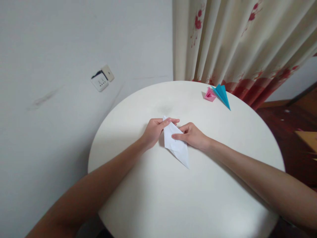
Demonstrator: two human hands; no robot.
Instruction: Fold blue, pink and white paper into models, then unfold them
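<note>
Between my two hands is a folded sheet of white paper point(176, 145), above the middle of the round table. Its lower end tapers to a point toward me. My left hand point(158, 129) grips the far upper corner, thumb on top and fingers behind. On the right edge, my right hand point(192, 135) pinches the paper, its thumb lying flat across the face. The fingers behind the sheet are partly hidden.
The white round table point(210, 198) fills the middle. At its far right lie a blue paper plane point(223, 96) and a pink folded paper piece point(209, 95), touching or overlapping. Behind stand a wall with a socket point(99, 82) and a flowered curtain point(223, 43).
</note>
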